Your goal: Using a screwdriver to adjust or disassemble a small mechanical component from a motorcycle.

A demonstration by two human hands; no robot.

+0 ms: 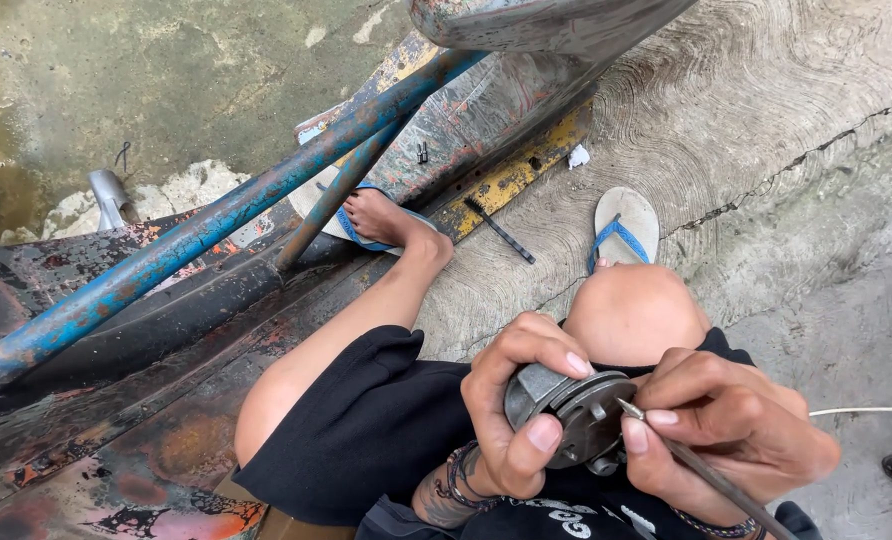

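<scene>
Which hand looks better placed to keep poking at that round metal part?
Likely the right hand: it pinches the thin metal tool, whose tip already touches the round metal part. The left hand is occupied gripping that part.

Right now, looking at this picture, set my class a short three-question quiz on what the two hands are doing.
1. True or false: the left hand grips the round metal part.
2. What does the right hand hold? A) thin metal tool B) hammer C) cloth
3. Fill in: the tool's tip rests on the part's flat ____.

Key: 1 true; 2 A; 3 face.
</scene>
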